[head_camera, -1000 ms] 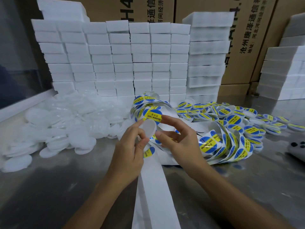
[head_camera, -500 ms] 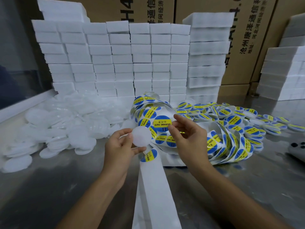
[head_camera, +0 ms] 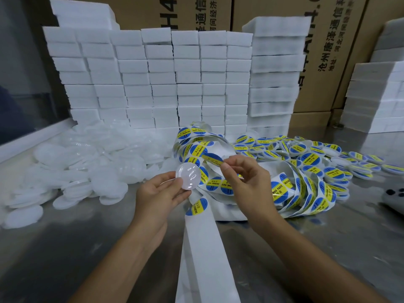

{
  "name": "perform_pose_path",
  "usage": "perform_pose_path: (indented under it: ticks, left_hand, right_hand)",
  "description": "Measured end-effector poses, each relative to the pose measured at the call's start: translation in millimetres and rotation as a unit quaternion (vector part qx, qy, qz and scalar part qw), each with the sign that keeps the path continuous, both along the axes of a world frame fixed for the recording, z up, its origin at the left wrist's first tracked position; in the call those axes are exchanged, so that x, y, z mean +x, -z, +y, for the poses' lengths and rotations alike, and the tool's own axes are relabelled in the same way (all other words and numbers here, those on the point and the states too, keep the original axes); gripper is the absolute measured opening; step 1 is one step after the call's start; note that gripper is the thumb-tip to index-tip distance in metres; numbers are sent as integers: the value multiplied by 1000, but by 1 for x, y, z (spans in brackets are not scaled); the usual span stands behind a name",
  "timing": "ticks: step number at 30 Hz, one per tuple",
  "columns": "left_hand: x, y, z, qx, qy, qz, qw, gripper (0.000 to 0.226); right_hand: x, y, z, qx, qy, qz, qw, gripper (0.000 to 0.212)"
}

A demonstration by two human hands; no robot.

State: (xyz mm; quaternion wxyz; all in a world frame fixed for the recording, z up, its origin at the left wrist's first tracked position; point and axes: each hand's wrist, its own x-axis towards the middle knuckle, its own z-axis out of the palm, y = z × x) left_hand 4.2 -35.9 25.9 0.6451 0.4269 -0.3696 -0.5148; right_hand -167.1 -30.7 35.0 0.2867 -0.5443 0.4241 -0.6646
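My left hand point(head_camera: 160, 194) holds a round clear plastic lid point(head_camera: 188, 176) by its edge, flat face toward me. Just to its right, my right hand point(head_camera: 248, 179) pinches a round blue-and-yellow sticker point(head_camera: 212, 159) between thumb and forefinger, lifted off the sticker strip point(head_camera: 220, 184). The strip curls in loops behind both hands, and its empty white backing point(head_camera: 203, 248) trails down toward me over the steel table point(head_camera: 76, 248).
A heap of unlabelled clear lids point(head_camera: 72, 165) lies at the left. Labelled lids point(head_camera: 310, 158) are spread at the right. Stacked white foam blocks point(head_camera: 166, 79) and cardboard boxes point(head_camera: 295, 22) form a wall behind. A grey device point(head_camera: 393, 199) sits at the right edge.
My right hand peeled a sticker off the strip and lifted it. My left hand lowered the clear lid slightly and turned its face toward me.
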Motion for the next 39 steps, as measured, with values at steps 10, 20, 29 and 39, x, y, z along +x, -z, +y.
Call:
perform_pose_path:
  ticks: [10, 20, 29, 39]
  left_hand:
    - [-2, -4, 5, -24, 76, 34, 996, 32]
    - [-2, -4, 5, -30, 81, 32, 996, 44]
    - [-4, -6, 7, -35, 75, 18, 996, 22]
    - [-4, -7, 9, -68, 59, -21, 996, 16]
  right_hand:
    - [5, 0, 3, 61, -92, -54, 992, 8]
    - [5, 1, 3, 72, -87, -40, 993, 10]
    - [5, 2, 3, 83, -83, -25, 993, 9]
    - [5, 3, 2, 63, -62, -8, 996, 10]
